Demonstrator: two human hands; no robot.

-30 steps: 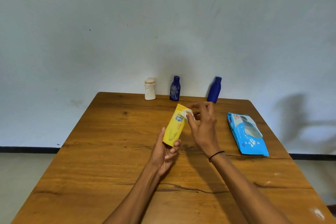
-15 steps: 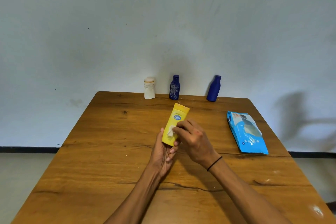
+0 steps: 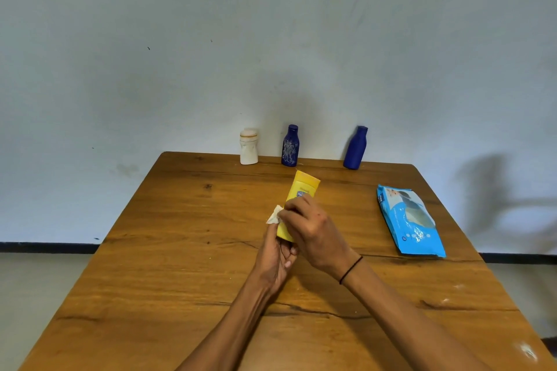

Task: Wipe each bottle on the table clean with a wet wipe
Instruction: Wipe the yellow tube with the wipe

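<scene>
A yellow bottle (image 3: 304, 188) is held tilted above the middle of the wooden table (image 3: 180, 250). My left hand (image 3: 275, 262) grips its lower end from below. My right hand (image 3: 313, 229) lies across the bottle's lower body and pinches a small white wet wipe (image 3: 273, 216), which sticks out at the bottle's left side. Along the table's far edge stand a white bottle (image 3: 249, 146), a patterned dark blue bottle (image 3: 290, 145) and a plain blue bottle (image 3: 356, 147).
A light blue pack of wet wipes (image 3: 408, 220) lies flat on the right side of the table. A pale wall rises directly behind the far edge. The table's left and right edges drop to a tiled floor.
My right hand has slid the wipe down the yellow bottle, from the cap to its lower body, and then across to its left side. My left hand has kept its hold.
</scene>
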